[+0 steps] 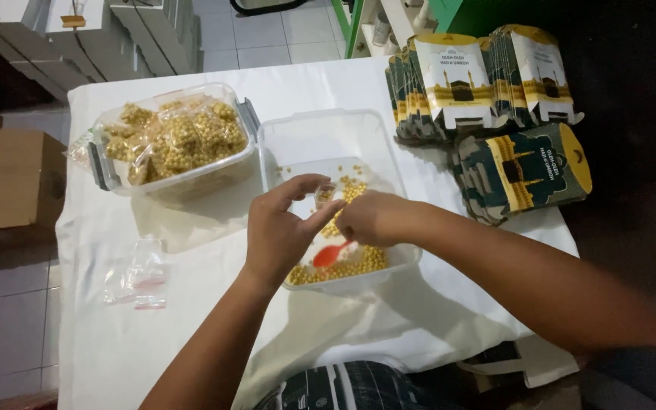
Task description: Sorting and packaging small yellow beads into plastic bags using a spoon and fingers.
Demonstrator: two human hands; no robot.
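My left hand (279, 228) and my right hand (373, 219) meet over a clear plastic tub (320, 133) holding loose yellow round pieces (343, 264). Between the fingers of both hands I hold a small clear plastic bag (329, 199) with some yellow pieces in it. A small red spoon (329, 254) lies in the tub under my hands, among the pieces.
A second clear tub (172, 140) at the back left holds several filled bags. Empty clear zip bags (140, 277) lie on the white tablecloth (115, 342) at left. Stacks of folded printed cartons (487, 83) stand at right. A cardboard box (20, 178) sits on the floor, left.
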